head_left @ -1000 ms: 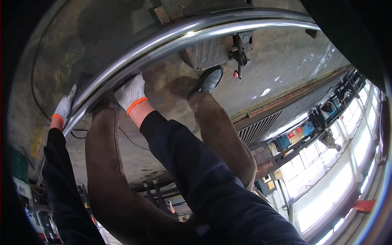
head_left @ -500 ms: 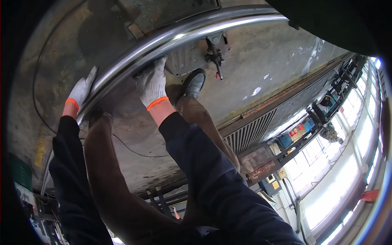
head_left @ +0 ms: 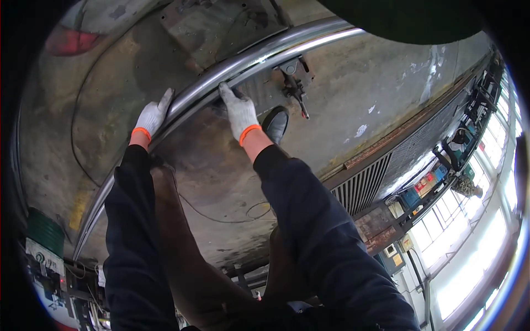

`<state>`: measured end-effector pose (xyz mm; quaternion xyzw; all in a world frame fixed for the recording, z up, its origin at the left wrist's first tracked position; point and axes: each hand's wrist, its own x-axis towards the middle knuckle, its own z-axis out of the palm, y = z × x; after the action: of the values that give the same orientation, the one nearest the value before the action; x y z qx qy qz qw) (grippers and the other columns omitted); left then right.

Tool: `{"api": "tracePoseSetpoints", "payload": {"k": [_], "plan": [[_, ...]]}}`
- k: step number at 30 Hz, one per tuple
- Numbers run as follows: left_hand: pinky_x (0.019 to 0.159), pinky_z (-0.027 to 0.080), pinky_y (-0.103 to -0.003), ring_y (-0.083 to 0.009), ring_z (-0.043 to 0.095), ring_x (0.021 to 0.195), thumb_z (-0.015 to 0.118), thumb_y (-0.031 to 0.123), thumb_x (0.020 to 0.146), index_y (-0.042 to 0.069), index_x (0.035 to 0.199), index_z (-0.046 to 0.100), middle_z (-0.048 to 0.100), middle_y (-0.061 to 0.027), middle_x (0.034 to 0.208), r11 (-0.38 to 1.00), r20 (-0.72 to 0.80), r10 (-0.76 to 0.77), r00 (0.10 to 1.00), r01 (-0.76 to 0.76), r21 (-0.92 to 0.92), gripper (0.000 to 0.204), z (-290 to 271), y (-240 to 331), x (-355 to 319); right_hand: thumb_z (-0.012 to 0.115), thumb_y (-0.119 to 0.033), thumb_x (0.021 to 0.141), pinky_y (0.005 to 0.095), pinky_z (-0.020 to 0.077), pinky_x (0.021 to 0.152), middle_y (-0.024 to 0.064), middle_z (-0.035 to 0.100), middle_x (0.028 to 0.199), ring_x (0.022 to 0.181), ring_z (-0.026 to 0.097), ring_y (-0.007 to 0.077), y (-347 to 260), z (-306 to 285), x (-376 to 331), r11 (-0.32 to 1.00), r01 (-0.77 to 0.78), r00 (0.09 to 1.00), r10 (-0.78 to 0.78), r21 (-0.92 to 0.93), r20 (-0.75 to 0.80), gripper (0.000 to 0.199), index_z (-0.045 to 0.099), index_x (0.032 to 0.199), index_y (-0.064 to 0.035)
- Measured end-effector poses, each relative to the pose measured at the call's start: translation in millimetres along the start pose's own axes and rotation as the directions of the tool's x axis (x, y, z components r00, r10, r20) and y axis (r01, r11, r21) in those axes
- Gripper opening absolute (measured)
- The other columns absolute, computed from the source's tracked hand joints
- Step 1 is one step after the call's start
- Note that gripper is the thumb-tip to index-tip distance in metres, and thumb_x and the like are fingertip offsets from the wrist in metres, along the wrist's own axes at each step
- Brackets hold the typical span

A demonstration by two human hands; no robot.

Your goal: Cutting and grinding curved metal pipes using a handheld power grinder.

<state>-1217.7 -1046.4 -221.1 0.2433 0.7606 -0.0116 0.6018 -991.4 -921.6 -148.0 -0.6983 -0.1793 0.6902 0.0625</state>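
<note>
Both knit-gloved hands, left hand (head_left: 151, 116) and right hand (head_left: 238, 112), hold a long, curved, shiny steel pipe (head_left: 287, 47) above stained concrete floor (head_left: 353, 94); green bin (head_left: 45, 231) lower left.

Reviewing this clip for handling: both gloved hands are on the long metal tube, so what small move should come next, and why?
Probably slide the right hand a little further along the shiny metal tube toward the clamp. Both the right and the left hand sit close together on one stretch, while most of the long tube extends beyond them, so a wider grip would likely steady it.
</note>
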Motion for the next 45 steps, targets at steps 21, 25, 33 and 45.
{"api": "tracePoseSetpoints", "payload": {"k": [21, 25, 33, 45], "plan": [[0.109, 0.037, -0.045, -0.0501, 0.056, 0.124, 0.03, 0.087, 0.089, -0.013, 0.12, 0.066, 0.062, -0.0394, 0.125, 1.0, -0.007, -0.014, 1.0, 0.014, -0.011, 0.111, 8.8, -13.5, -8.7, 0.078, -0.037, 0.084, 0.0468, 0.055, 0.085, 0.0195, 0.075, 0.095, 0.096, 0.071, 0.0394, -24.0, -192.2, 58.4, 0.344, 0.192, 0.772, -0.631, -0.919, -0.075, 0.048, 0.065, 0.118, -0.0049], [0.112, 0.036, -0.044, -0.0463, 0.056, 0.129, 0.029, 0.089, 0.088, -0.013, 0.125, 0.064, 0.061, -0.038, 0.129, 0.999, 0.034, -0.011, 0.999, 0.013, -0.049, 0.115, 4.9, 0.7, -13.3, 0.077, -0.037, 0.086, 0.0478, 0.0553, 0.083, 0.0209, 0.074, 0.093, 0.094, 0.071, 0.041, -12.2, -192.6, 56.0, 0.359, 0.191, 0.746, -0.658, -0.913, -0.103, 0.047, 0.065, 0.118, -0.0043], [0.115, 0.033, -0.039, -0.0437, 0.053, 0.134, 0.027, 0.088, 0.09, -0.017, 0.131, 0.058, 0.059, -0.0367, 0.134, 0.999, -0.026, 0.001, 1.0, -0.003, -0.051, 0.117, 11.8, -26.0, 0.0, 0.077, -0.037, 0.086, 0.0497, 0.0551, 0.084, 0.0246, 0.074, 0.097, 0.096, 0.07, 0.0447, -16.5, -191.4, 59.6, 0.273, 0.186, 0.774, -0.632, -0.944, -0.031, 0.05, 0.062, 0.117, -0.0016], [0.111, 0.041, -0.048, -0.0369, 0.057, 0.128, 0.091, 0.043, 0.066, 0.002, 0.152, 0.041, 0.057, -0.0207, 0.14, 0.861, -0.236, 0.229, 0.944, -0.083, 0.503, 0.108, 31.9, 7.3, -101.7, 0.079, -0.037, 0.084, 0.05, 0.0535, 0.092, 0.0258, 0.071, 0.11, 0.107, 0.067, 0.0448, -28.0, -206.5, 40.5, 0.194, 0.133, 0.83, -0.557, -0.972, 0.002, 0.057, 0.057, 0.124, -0.0021]]}}
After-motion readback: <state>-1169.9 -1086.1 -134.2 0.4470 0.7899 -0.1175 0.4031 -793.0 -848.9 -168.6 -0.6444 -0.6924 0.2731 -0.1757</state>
